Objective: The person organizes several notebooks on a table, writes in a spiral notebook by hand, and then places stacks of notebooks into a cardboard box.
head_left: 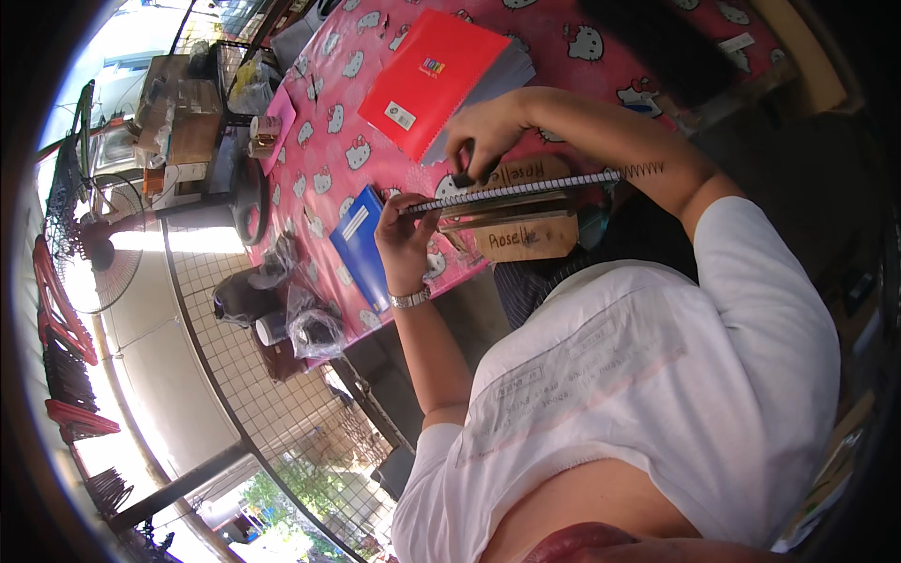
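My left hand (404,235), with a metal watch at its wrist, grips one end of a spiral-bound notebook (526,190) seen nearly edge-on. At the notebook's right end, a stretch of loose dark coil (643,170) sticks out past the pages. My right hand (490,134) is on the notebook's far side, fingers curled close to the binding. A small dark thing shows at its fingertips, too unclear to name. Brown cardboard pieces (527,240) with handwriting lie on both sides of the binding. Just beyond my right hand, a red-covered notebook (427,80) rests on loose white sheets.
A pink patterned cloth (324,141) covers the table. On it, a blue folder (359,246) lies left of my left hand. Plastic-wrapped items (314,324) stand at the near left edge, cups (265,136) farther back. A fan (101,246) stands at the left; a dark slab (671,52) lies far right.
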A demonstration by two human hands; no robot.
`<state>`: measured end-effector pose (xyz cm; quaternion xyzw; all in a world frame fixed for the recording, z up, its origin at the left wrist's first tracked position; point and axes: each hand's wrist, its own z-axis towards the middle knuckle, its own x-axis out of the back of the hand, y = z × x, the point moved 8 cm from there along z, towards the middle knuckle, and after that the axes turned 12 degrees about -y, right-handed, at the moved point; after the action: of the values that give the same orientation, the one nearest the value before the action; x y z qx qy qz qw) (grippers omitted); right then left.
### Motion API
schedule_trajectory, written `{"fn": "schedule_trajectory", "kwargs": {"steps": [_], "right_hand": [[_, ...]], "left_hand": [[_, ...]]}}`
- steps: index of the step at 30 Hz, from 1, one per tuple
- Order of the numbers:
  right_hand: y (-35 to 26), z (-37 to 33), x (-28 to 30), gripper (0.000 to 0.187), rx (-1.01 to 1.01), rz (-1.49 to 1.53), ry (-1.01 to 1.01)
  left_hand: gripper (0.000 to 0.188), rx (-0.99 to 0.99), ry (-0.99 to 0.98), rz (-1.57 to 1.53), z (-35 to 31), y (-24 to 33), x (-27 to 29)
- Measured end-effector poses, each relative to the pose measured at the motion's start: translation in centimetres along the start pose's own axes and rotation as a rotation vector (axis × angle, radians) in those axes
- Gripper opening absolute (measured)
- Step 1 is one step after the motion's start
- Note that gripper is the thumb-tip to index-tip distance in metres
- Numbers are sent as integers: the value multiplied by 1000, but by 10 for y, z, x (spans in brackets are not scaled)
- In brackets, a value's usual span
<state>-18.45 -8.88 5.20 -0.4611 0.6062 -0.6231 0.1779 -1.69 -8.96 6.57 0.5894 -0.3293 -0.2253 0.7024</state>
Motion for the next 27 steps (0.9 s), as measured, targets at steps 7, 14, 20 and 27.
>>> {"fn": "schedule_trajectory", "kwargs": {"steps": [7,14,20,27], "right_hand": [[143,-194,59,56,-808,-526,1133],[98,-193,-59,63,-601,-873,1107],[143,-232,-88,58,-941,-583,925],[-109,-184,-59,60,413,-312,1387]], "left_hand": [[22,-7,28,-102,3,-2,3],[15,81,-39,53,1,-27,25],[21,-103,-10,-2,23,-7,3],[18,-19,-75,32,20,-40,30]]}}
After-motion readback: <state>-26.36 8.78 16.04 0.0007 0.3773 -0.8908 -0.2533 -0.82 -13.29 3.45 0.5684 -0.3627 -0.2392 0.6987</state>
